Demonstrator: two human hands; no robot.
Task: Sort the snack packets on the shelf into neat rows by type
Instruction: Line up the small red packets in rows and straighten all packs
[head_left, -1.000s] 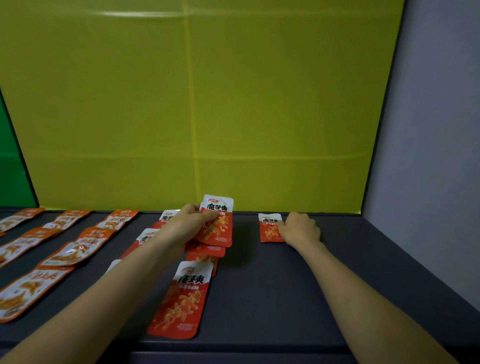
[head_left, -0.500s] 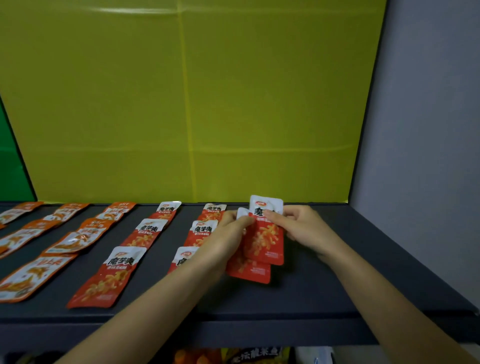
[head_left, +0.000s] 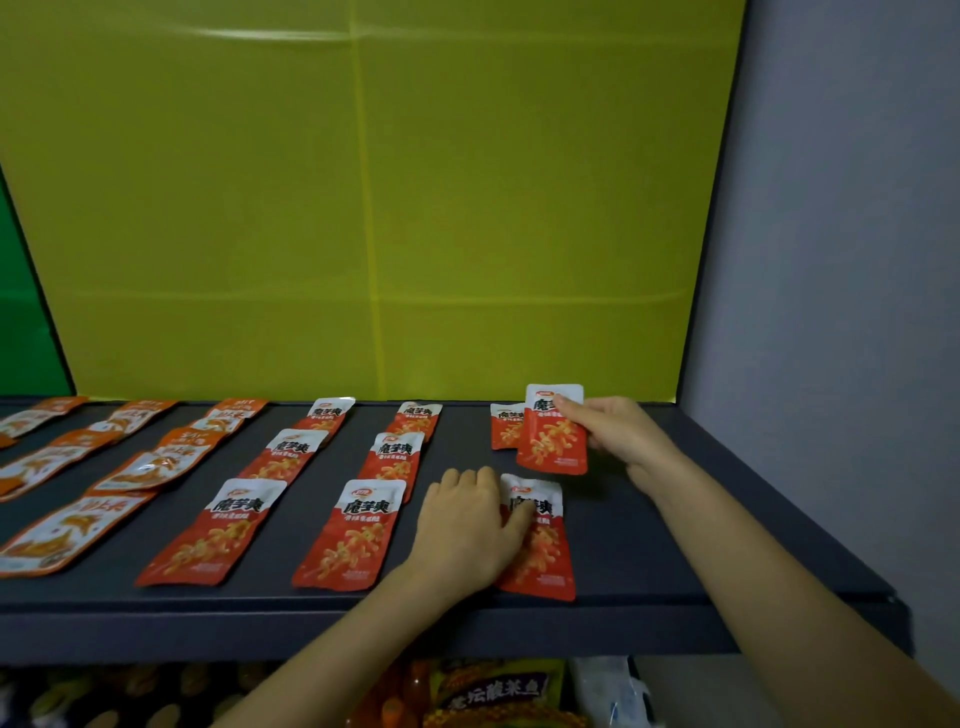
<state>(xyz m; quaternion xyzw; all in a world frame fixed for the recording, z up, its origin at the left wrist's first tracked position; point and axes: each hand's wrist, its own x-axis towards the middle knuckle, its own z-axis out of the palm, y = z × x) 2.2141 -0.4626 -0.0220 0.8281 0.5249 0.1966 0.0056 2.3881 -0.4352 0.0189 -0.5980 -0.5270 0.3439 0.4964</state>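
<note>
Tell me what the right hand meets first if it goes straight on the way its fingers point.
The right hand points left; beyond the held packet, likely the rear packet lying flat, though it may pass above.

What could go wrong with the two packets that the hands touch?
1. The held packet in the right hand overlaps the rear packet; set down there, it may cover it.
2. The front packet under the left hand lies near the front edge of the shelf; a pull might slide it off.

glossy packets (head_left: 552, 434) (matt shelf (head_left: 649, 519))
</note>
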